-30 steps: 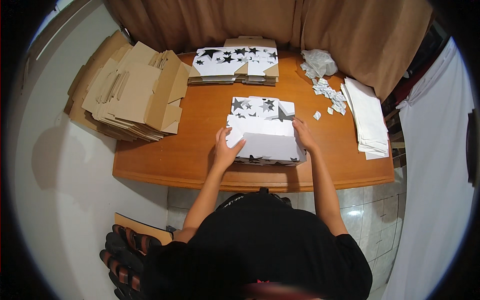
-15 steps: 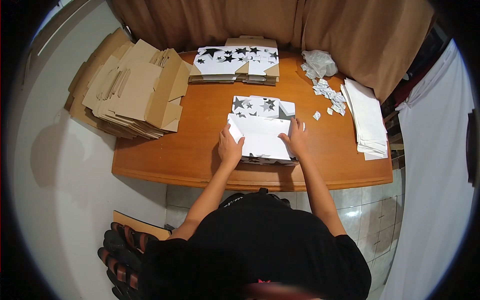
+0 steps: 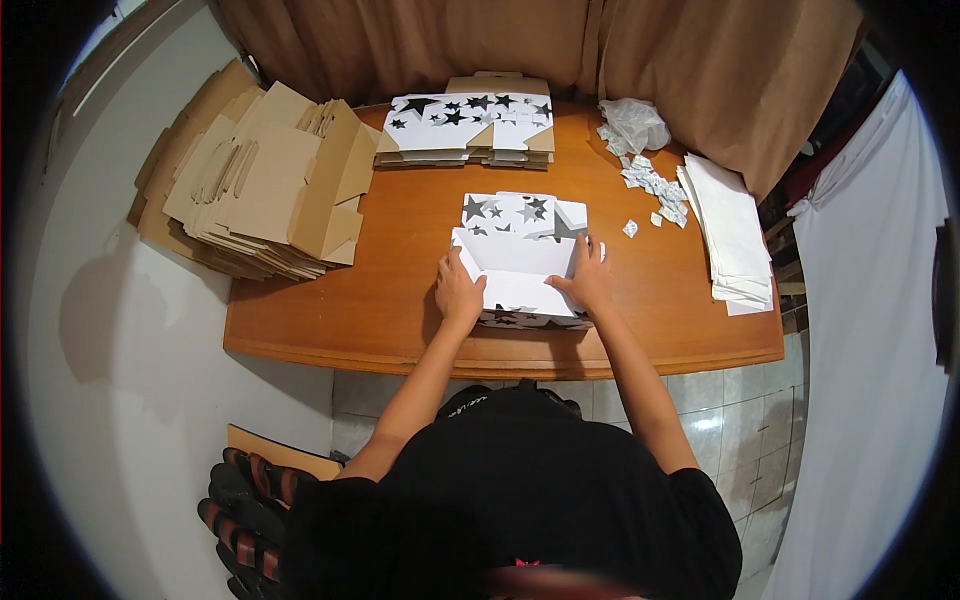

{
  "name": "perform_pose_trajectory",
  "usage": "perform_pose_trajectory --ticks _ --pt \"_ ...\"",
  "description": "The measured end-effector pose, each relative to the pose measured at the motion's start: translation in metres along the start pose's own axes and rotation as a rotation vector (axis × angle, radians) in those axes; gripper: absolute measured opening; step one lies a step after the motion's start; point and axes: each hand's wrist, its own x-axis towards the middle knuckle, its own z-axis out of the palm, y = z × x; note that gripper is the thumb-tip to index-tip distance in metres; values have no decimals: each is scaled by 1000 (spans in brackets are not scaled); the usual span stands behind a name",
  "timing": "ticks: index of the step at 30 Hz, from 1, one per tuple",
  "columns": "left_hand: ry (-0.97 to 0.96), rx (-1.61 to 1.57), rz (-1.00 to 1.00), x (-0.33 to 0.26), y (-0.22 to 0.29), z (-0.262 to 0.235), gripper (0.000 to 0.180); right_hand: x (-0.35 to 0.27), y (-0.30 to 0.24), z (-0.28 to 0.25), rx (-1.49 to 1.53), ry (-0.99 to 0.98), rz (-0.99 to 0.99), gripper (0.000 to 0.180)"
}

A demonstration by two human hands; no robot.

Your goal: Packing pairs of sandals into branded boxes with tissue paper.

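A white cardboard box (image 3: 525, 296) printed with black and grey stars stands open on the wooden table in front of me. Its star-printed lid flap (image 3: 510, 212) extends from the far side, and the white inside faces up. My left hand (image 3: 460, 290) is closed on the left wall, fingers outside and thumb at the inner edge. On the opposite wall, my right hand (image 3: 588, 280) grips in the same way, its thumb reaching inside the box.
Folded brown cardboard (image 3: 265, 185) is stacked at the left. Flat star-printed boxes (image 3: 465, 125) lie at the back. Small white packets (image 3: 655, 188), a clear plastic bag (image 3: 635, 125) and white paper sheets (image 3: 730, 230) are on the right. A brown curtain (image 3: 440, 50) hangs behind the table (image 3: 400, 320).
The box's inside has opened out: its far wall and floor now show as separate faces. My right hand has shifted slightly left and stays on the wall; my left hand has barely moved.
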Motion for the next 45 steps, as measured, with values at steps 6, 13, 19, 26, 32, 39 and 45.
perform_pose_trajectory --ticks 6,13,19,26,32,39,45 --pt "-18 -129 -14 2 -14 -2 73 -6 -10 -5 -41 21 38 95" --pt "-430 -553 -335 3 -120 30 83 -3 -5 1 28 87 -6 86" --pt "-412 -944 -601 -42 -45 -19 98 -3 -11 -4 101 190 62 83" --pt "-94 -1312 -351 -18 -16 -57 73 -21 -46 -32 312 243 -66 79" --pt "192 -1220 39 -5 -15 -62 70 -20 -60 -34 396 440 -130 71" --pt "194 -1234 201 -13 -7 -75 72 -12 -51 -55 128 505 -355 79" --pt "195 -1125 251 -25 13 -84 74 -3 -51 -56 108 500 -612 81"
